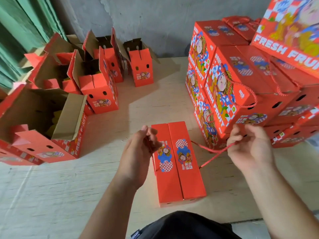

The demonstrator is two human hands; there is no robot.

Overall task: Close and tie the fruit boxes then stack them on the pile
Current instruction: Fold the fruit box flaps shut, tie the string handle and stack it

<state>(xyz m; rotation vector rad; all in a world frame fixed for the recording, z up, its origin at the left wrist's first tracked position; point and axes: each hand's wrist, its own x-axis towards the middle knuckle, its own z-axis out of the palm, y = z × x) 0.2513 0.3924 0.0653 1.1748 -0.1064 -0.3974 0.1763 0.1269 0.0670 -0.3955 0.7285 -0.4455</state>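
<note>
Pale wooden floor [155, 104] under a rough grey concrete wall [146, 18], green corrugated sheeting [20, 28] at far left. Open-flapped red cardboard fruit boxes [96, 83] crowd the left, the pile of closed red boxes [241, 80] looms right. The closed red fruit box [179, 171] lies dead centre, long axis running away from the person. Left hand [139, 152] and right hand [250, 149] each pinch the red twisted cord [212, 150] off its sides.
</note>
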